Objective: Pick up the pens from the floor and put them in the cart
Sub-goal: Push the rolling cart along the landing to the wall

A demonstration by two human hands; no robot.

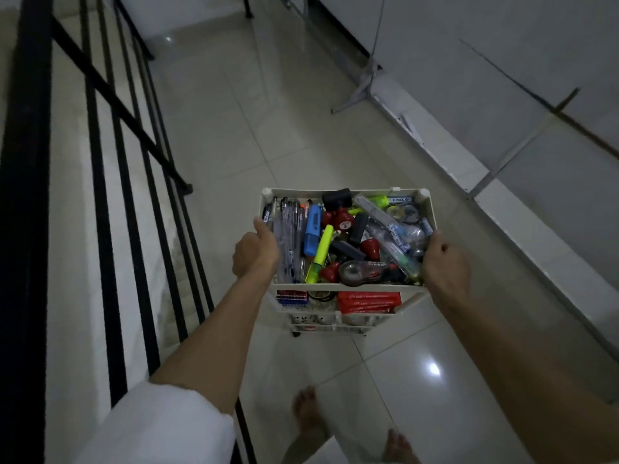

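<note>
pens, clear thin plastic barrels (pixel 288 236), lie light and slippery in your white plastic cart (pixel 345 190) mid-frame; pinch mid-barrel. your left hand (pixel 256 252) and right hand (pixel 445 262) clasp its rims.

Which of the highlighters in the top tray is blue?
The blue highlighter, beside the clear pens near the left hand; the other highlighters are yellow-green.

— What is the floor like?
— The floor (pixel 234 135) has large pale glossy tiles, and a bright spot of light (pixel 433 368) reflects on one of them.
— And at the sides?
— On the left stands a black metal railing (pixel 100 169). On the right runs a white wall (pixel 502 61) with a low ledge (pixel 445 155). The room is dim.
</note>
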